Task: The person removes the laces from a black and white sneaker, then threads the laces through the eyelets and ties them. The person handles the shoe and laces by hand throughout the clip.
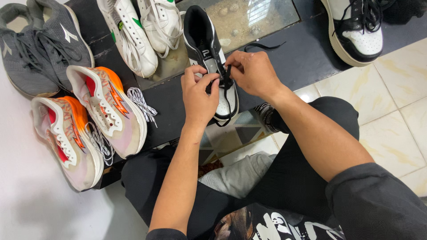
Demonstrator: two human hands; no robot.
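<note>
The left hand [199, 95] and the right hand [251, 71] met over a black-and-white sneaker [209, 53] that lay on the dark bench [307, 53], its toe pointing back toward the person. Both hands were pinched shut on the shoe's black lace [227, 82], the left gripping it from one side with thumb and forefinger, the right closing on it from the other, their fingertips almost touching above the tongue. A loose end of the lace [264, 46] trailed away beyond the right hand. Just beyond the left hand stood a pair of white sneakers [142, 31]. Further out past the left hand lay two orange-and-white running shoes [95, 120], with grey trainers [38, 49] beyond those. Well past the right hand sat another black-and-white sneaker [356, 29].
</note>
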